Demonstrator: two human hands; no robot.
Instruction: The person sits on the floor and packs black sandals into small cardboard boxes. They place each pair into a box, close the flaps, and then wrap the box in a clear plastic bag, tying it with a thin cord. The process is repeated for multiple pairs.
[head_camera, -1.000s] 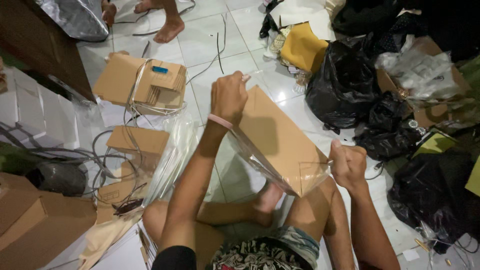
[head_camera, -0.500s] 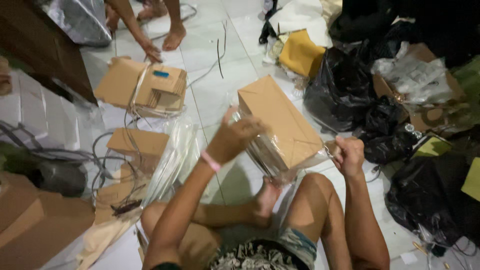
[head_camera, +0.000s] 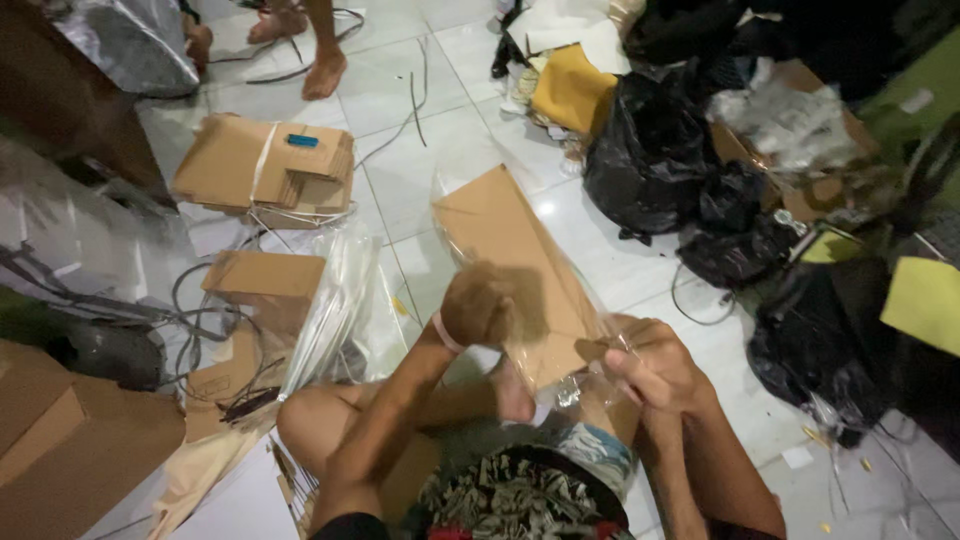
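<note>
Hands grip a flat brown cardboard packet in a clear plastic sleeve (head_camera: 520, 270), held tilted above the white tiled floor (head_camera: 440, 150). Left hand (head_camera: 478, 306) is closed on the packet's near edge; right hand (head_camera: 655, 365) pinches the sleeve's lower corner. A tied bundle of brown cardboard (head_camera: 265, 165) lies beyond, black plastic bags (head_camera: 650, 160) to the right.

Flat brown box (head_camera: 515, 265) in clear plastic between both hands; tied brown stack (head_camera: 262, 168) far upper-left of them.
</note>
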